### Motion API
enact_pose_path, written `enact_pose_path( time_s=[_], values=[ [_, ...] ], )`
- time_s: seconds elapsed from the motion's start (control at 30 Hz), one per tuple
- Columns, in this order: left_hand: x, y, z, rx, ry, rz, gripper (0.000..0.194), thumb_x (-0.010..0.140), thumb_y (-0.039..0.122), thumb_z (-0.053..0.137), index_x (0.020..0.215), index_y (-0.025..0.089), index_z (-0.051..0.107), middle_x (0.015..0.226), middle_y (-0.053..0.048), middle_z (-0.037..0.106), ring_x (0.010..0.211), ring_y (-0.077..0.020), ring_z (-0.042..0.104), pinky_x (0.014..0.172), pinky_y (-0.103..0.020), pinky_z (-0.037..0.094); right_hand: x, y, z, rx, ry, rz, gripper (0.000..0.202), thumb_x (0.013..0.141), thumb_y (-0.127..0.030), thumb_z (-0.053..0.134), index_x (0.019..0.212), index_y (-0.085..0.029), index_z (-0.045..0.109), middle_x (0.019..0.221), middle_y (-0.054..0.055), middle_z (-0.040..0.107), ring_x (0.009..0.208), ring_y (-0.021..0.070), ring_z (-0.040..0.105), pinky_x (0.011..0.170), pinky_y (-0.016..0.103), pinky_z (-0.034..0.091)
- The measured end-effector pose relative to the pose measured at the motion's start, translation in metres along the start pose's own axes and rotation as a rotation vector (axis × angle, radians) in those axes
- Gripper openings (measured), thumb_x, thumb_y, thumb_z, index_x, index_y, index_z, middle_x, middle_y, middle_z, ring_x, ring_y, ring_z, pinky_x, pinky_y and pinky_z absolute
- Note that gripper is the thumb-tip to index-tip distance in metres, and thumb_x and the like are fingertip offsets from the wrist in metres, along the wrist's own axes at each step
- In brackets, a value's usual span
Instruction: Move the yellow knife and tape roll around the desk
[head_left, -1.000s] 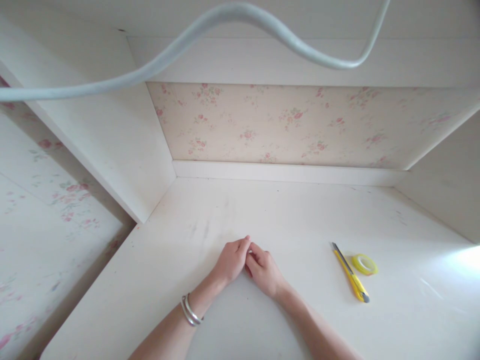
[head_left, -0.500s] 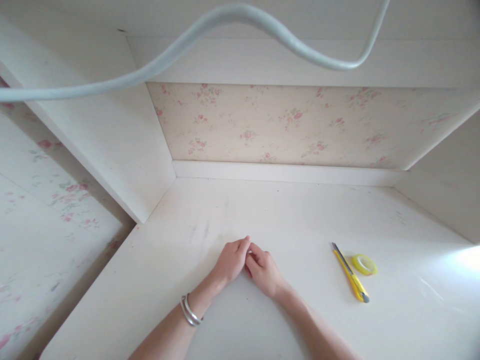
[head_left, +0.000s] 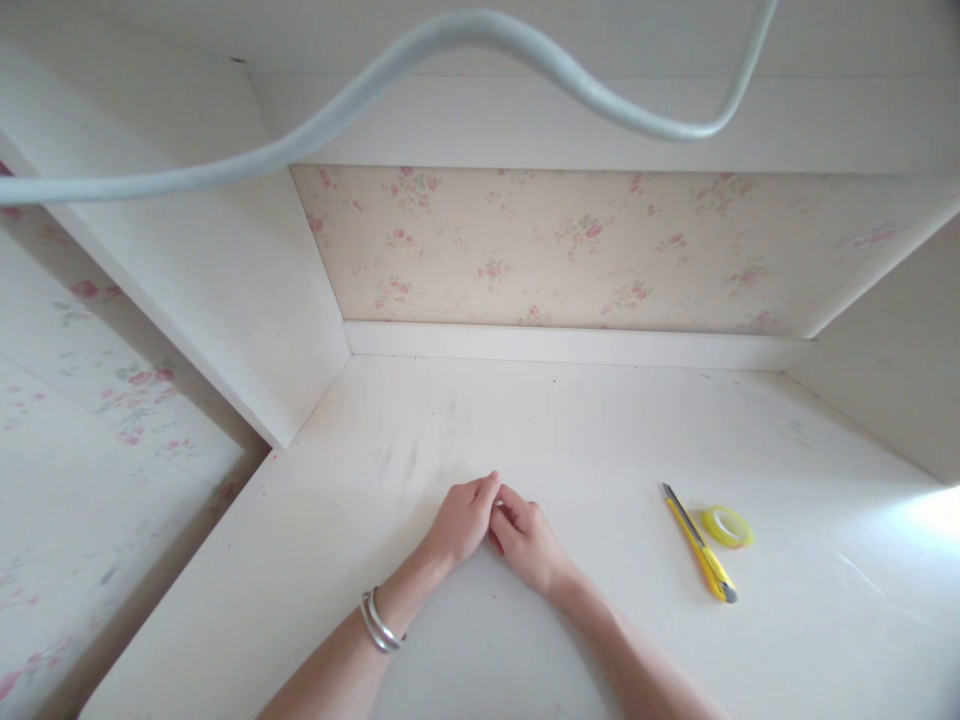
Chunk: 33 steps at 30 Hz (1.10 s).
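Note:
My left hand [head_left: 466, 518] and my right hand [head_left: 527, 542] rest together on the white desktop [head_left: 480, 420], touching at the fingers. Both are closed with curled fingers, and no object shows in either one. Parts of the fingers are hidden where the hands meet. A silver bangle [head_left: 379, 622] circles my left wrist. Off to the right of my right hand lies a yellow utility knife [head_left: 701, 548], with its blade end pointing away from me. Close beside the knife is a roll of yellow tape [head_left: 726, 526], lying flat.
A pale cable [head_left: 480, 28] crosses the top of the view, close to the camera. White side panels [head_left: 247, 290] bound the desk left and right. Behind it, floral wallpaper [head_left: 540, 250] shows between a low ledge [head_left: 570, 347] and an upper board.

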<state>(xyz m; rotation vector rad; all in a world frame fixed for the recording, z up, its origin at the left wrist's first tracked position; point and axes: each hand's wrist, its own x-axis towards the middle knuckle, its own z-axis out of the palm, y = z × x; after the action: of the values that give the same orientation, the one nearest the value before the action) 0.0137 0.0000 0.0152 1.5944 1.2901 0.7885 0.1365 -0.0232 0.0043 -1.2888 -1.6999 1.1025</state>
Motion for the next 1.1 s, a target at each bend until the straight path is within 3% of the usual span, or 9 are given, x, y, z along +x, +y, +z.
enact_pose_path(
  time_s=[1.1],
  values=[
    [0.0006, -0.002, 0.0006, 0.028, 0.009, 0.005, 0.056, 0.092, 0.053, 0.026, 0.066, 0.018, 0.06, 0.072, -0.004, 0.069, 0.071, -0.0183, 0.061, 0.067, -0.027, 0.042, -0.0004, -0.0002, -0.0001, -0.001, 0.003, 0.008, 0.013, 0.081, -0.017, 0.038, 0.073, -0.02, 0.047, 0.052, -0.007, 0.044, 0.048, 0.0087, 0.039, 0.048, 0.02, 0.029]
  ],
)
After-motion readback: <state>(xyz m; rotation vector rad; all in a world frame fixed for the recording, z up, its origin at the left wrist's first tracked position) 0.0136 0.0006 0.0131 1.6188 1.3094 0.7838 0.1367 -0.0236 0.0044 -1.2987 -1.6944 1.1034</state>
